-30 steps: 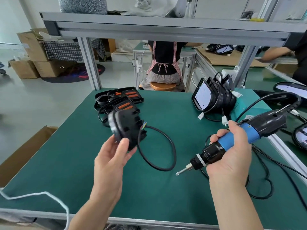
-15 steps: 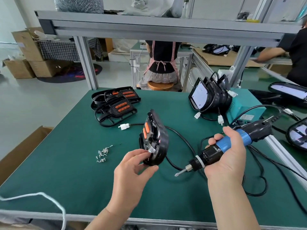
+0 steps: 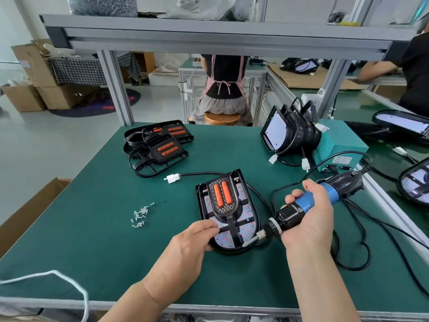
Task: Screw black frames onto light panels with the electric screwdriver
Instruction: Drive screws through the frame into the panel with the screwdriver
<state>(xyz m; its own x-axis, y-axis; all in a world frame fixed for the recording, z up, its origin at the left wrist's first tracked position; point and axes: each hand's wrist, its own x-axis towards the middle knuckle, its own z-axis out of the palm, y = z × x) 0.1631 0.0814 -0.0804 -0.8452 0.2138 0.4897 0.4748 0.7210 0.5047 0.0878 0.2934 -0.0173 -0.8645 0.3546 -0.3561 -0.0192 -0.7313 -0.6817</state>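
A light panel (image 3: 247,212) lies flat on the green table (image 3: 97,240), face up, with a black frame (image 3: 224,201) bearing two orange strips set on it. My left hand (image 3: 192,245) grips the panel's near left edge, fingers curled over the frame. My right hand (image 3: 308,219) holds the blue and black electric screwdriver (image 3: 308,203), tilted down to the left. Its bit sits at the panel's near right edge. A small heap of silver screws (image 3: 140,214) lies to the left of the panel.
Spare black frames (image 3: 157,147) are stacked at the back left. Several finished panels (image 3: 285,133) lean at the back right beside a teal power box (image 3: 339,145). Black cables (image 3: 362,240) loop on the right. A white cord (image 3: 58,277) crosses the near left corner.
My left hand has carried the panel rightward and laid it flat, frame side up. The screwdriver bit has come down to the panel's near right edge.
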